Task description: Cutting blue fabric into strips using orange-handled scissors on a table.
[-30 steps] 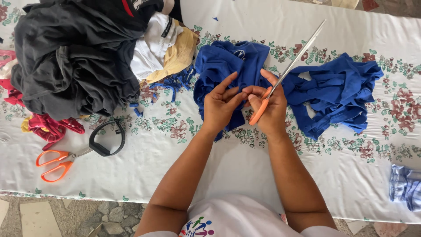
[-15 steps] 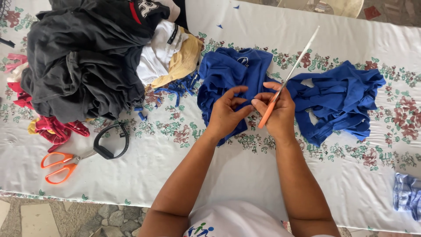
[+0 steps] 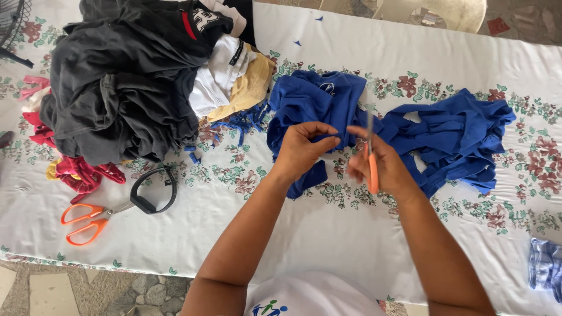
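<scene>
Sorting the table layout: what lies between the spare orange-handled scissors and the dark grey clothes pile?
In the head view, a black strap loop and a red cloth lie between the spare scissors and the grey pile.

right hand (image 3: 380, 167) gripping orange scissors (image 3: 372, 169), blue cloth (image 3: 316, 111)

Single view, head-worn camera: looks steeply down from above the person's own chest, facing forward across the table (image 3: 328, 234). Close range; both forearms enter from the bottom edge, floor visible at far and near margins.
</scene>
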